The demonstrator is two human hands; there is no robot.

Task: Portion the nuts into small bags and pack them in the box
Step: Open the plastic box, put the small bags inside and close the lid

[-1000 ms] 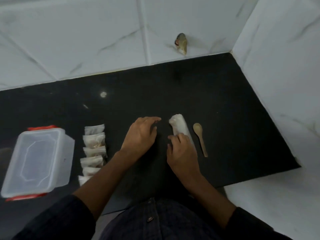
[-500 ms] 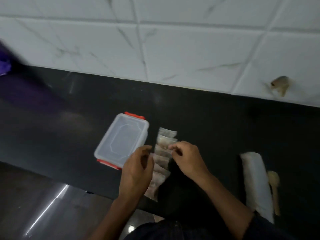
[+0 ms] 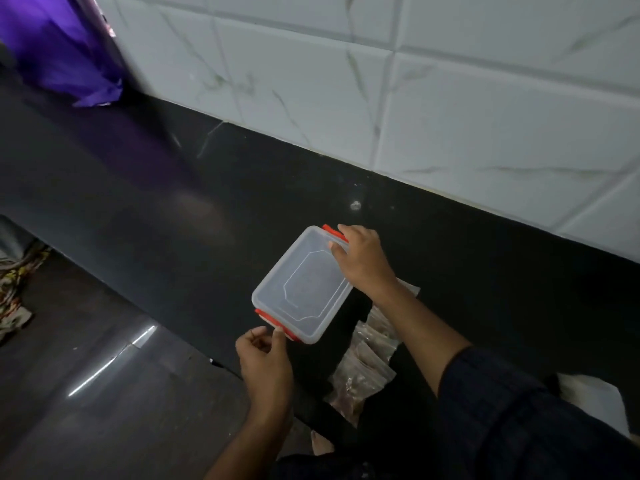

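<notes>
Box [image 3: 304, 285], clear plastic w/ lid on and 2 red clips, sits on the black countertop [image 3: 485, 271] close to its front edge, turned at an angle. Right hand [image 3: 363, 259] is at the box's far end: fingers curled over the lid corner beside the far red clip [image 3: 334, 232], gripping it. Left hand [image 3: 265, 356] is at the near end by the front edge; thumb and forefinger tips touch the near red clip [image 3: 275, 322], other fingers loosely bent, nothing else held. Small bags [image 3: 369, 358] of nuts lie in an overlapping row just right of the box, running to the front edge, partly under the right forearm. White tiled wall [image 3: 450, 98] lines the counter's back edge; purple cloth [image 3: 59, 46] at the far-left corner.
</notes>
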